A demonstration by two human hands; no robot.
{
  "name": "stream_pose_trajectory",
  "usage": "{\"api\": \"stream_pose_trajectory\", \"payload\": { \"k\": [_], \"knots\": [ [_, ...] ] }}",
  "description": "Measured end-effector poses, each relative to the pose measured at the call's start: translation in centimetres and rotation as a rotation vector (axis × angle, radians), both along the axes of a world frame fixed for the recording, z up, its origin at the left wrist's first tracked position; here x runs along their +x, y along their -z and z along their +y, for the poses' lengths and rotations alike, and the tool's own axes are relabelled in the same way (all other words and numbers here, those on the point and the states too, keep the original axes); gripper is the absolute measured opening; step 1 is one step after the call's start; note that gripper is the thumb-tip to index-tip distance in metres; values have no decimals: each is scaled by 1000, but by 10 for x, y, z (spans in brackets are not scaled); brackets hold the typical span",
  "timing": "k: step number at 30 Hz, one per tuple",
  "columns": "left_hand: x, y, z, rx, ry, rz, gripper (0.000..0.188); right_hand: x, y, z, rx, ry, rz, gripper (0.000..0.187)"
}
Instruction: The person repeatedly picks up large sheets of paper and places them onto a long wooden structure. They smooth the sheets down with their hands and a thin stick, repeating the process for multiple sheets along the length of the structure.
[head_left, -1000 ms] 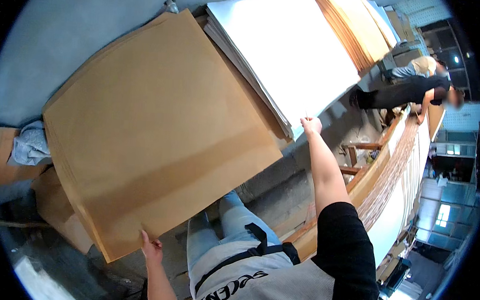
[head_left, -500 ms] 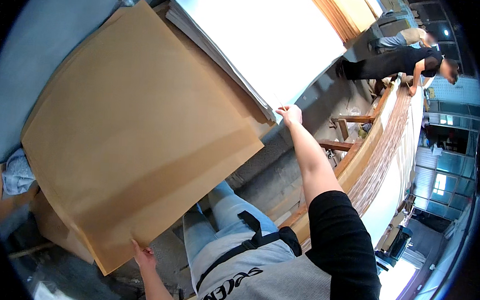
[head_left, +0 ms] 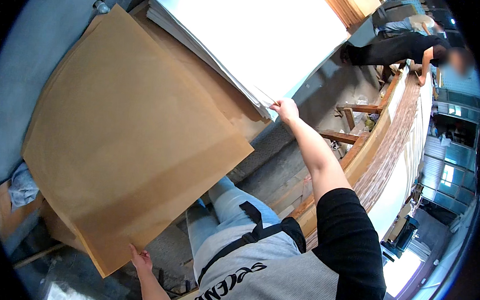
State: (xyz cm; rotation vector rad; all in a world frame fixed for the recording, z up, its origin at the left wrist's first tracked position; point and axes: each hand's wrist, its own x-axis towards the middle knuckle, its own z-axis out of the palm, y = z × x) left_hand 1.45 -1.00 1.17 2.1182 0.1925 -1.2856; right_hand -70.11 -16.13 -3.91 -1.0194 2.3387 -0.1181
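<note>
A large brown paper sheet (head_left: pixel 138 128) lies over a stack of similar sheets at the left, its near corner toward my body. My left hand (head_left: pixel 142 259) pinches the near edge of this sheet close to that corner, thumb on top. Farther off, a thick stack of white sheets (head_left: pixel 246 36) lies against the brown ones. My right arm is stretched out, and my right hand (head_left: pixel 286 109) is closed on the near corner of the white sheets. How many sheets those fingers hold is hidden.
A long wooden bench (head_left: pixel 379 143) carrying streaked brown strips runs along the right. Beside it a person in black (head_left: pixel 397 52) bends over, with another person (head_left: pixel 404 25) behind. A grey cloth (head_left: pixel 24 185) lies at the left by the blue-grey wall (head_left: pixel 33 47). Orange-edged sheets (head_left: pixel 345 9) are stacked far off.
My right hand has shifted slightly left and now closes on the white stack's corner. The left hand keeps its grip on the brown sheet. The whole view has turned a little.
</note>
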Motion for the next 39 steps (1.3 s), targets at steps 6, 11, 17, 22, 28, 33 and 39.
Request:
{"api": "stream_pose_trajectory", "payload": {
  "k": [6, 11, 17, 22, 28, 33, 39],
  "knots": [
    [0, -3, 2, 35, 14, -41, 39, -23, 3, 2, -97, 139, -231, 31],
    [-15, -11, -5, 34, 38, 14, 44, -32, 6, 5, -307, 278, -462, 26],
    [-5, 3, 7, 3, -8, -2, 46, -17, -25, -14, -132, 324, -507, 25],
    [10, 13, 14, -57, 17, 93, 41, -28, 20, -7, -264, 286, -295, 24],
    [-9, -1, 7, -71, -23, 103, 35, -4, -14, -11, -362, 312, -191, 26],
    [3, 12, 17, -93, -4, 208, 31, -6, -69, -21, -552, 365, -202, 23],
    [1, 33, 33, -190, -120, 237, 29, 149, -211, -54, -659, 305, -721, 25]
  ]
}}
